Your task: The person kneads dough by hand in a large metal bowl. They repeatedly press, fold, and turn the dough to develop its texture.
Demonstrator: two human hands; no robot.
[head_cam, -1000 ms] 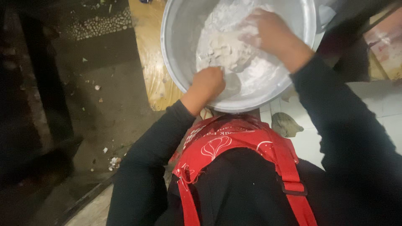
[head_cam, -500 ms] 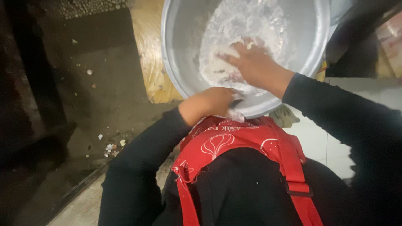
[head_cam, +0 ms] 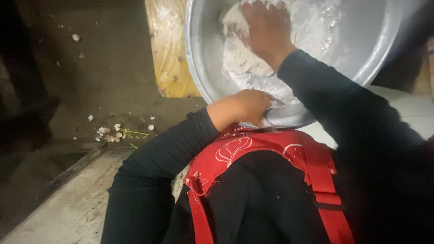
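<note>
I pressed my right hand [head_cam: 266,34], fingers spread flat, into the white dough [head_cam: 244,63] lying in the tilted metal bowl [head_cam: 199,68], while my left hand [head_cam: 246,106] curled shut on the near rim to steady it, best done pushing firmly without letting the bowl slide.
</note>
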